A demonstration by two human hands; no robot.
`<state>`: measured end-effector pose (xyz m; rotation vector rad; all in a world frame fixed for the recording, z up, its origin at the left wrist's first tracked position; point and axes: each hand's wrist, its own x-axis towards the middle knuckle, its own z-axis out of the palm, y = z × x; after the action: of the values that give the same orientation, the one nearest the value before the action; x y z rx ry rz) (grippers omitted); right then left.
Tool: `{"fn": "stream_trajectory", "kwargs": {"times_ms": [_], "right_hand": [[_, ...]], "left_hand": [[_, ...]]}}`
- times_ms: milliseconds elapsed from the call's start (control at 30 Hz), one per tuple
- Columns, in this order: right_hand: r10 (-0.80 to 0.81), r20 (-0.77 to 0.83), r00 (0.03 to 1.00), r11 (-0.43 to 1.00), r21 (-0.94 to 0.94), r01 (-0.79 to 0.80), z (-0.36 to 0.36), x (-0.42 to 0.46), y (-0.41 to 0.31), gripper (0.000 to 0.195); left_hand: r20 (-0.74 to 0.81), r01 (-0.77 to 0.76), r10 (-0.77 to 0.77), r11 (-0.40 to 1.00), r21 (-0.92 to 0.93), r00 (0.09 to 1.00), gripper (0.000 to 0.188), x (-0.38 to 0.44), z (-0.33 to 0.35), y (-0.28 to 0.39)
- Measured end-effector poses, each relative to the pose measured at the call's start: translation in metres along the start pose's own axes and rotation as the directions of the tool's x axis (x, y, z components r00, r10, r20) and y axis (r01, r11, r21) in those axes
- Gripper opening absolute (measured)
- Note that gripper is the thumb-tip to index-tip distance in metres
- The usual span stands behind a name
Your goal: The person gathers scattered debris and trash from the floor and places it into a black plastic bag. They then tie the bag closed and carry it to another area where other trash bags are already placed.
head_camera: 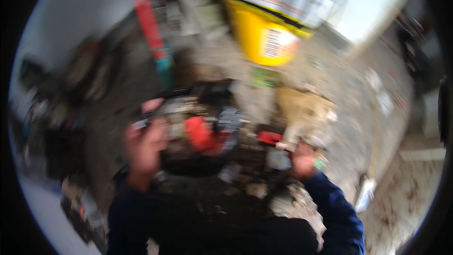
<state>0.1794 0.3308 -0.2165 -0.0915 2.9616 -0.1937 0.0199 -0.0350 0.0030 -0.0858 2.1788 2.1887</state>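
Observation:
Motion blur softens everything. My left hand (147, 145) grips the left rim of a black container (191, 166). Inside it lie a bright red thing (199, 132), pale scraps (180, 108) and a dark grey piece (228, 124). My right hand (302, 161) is low among loose litter to the container's right. Touching or close to its fingers is a clear or whitish object (278, 159), perhaps plastic; whether I hold it is too blurred to tell. A smaller red item (270, 137) lies just beyond those fingers.
Beyond the hands stands a yellow container (253, 42) bearing a label. A red and teal pole (148, 24) slants down from the top. Crumpled tan material (304, 109) lies past my right hand, near a flat green piece (264, 77). Litter (256, 189) covers the floor before me.

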Motion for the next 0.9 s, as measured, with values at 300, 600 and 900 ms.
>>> {"fn": "stream_trajectory", "kwargs": {"times_ms": [300,600,900], "right_hand": [[0.237,-0.107,0.966,0.948,-0.190,-0.254,-0.001,-0.028,-0.025,0.090],[0.309,0.124,0.943,0.928,-0.257,-0.270,0.000,-0.029,0.010,0.082],[0.196,-0.034,0.980,0.902,-0.385,-0.194,0.013,-0.015,-0.002,0.055]], "left_hand": [[0.194,-0.183,0.170,0.982,0.053,0.966,0.039,-0.023,-0.021,0.014],[0.240,-0.204,0.189,0.978,0.039,0.952,0.034,-0.027,-0.008,0.009],[0.223,-0.207,0.200,0.978,0.009,0.954,0.031,-0.030,-0.014,0.006]]}}
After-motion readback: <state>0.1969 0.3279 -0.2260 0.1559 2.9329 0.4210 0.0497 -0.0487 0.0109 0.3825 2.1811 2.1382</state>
